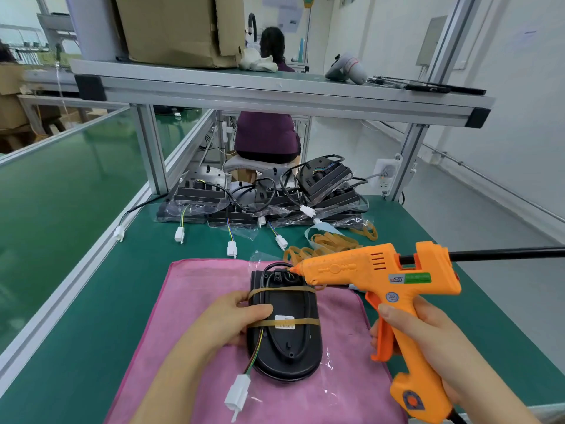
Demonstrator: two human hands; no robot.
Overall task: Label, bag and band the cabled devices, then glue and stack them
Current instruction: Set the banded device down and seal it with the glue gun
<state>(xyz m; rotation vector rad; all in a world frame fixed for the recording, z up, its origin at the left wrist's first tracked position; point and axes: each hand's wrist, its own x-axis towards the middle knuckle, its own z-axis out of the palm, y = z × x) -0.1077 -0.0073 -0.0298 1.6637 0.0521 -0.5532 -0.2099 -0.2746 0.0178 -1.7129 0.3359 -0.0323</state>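
A black oval device (286, 347) in a clear bag lies on a pink cloth (189, 347), held by two tan rubber bands and bearing a small white label (285, 322). Its coloured wires end in a white connector (238, 396) toward me. My left hand (226, 324) grips the device's left side. My right hand (428, 341) holds an orange glue gun (382, 280) by the handle, its nozzle touching the device's far end where the cable enters.
Bagged black devices (269, 203) with dangling white connectors are piled at the back of the green bench. Loose rubber bands (330, 243) lie behind the glue gun. An aluminium shelf frame (275, 93) spans overhead. A seated person (267, 133) is beyond the bench.
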